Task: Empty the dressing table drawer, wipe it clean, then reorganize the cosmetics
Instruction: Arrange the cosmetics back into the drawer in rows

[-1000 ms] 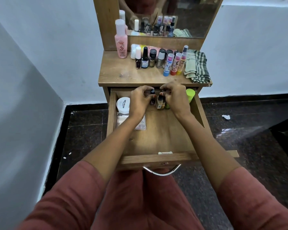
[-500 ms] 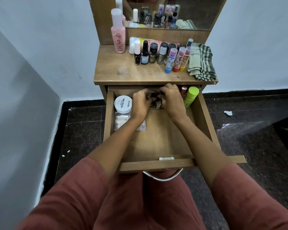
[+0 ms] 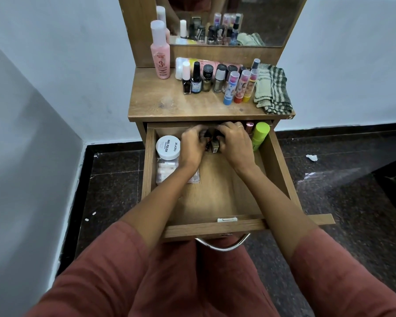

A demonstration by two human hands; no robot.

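The wooden drawer [image 3: 217, 200] stands pulled out below the dressing table top [image 3: 169, 104]. Both my hands reach to its far end. My left hand [image 3: 192, 145] and my right hand [image 3: 234, 143] are cupped around a cluster of small nail polish bottles [image 3: 214, 144], fingers closed on them. A white round nail polish remover tub [image 3: 168, 147] lies at the drawer's far left, over a clear plastic packet [image 3: 167, 171]. A lime green bottle [image 3: 260, 136] and a pink tube [image 3: 249, 126] lie at the far right.
On the table top stand a tall pink bottle [image 3: 160, 56], a row of several nail polish bottles [image 3: 202, 78], three lip balm sticks [image 3: 239, 88] and a folded checked cloth [image 3: 272, 88]. A mirror [image 3: 238, 19] rises behind. White walls close in left; dark tiled floor [image 3: 341, 179] lies around.
My hands have closed tighter around the small bottles at the drawer's far end. The view has tilted so more of the drawer's back shows.
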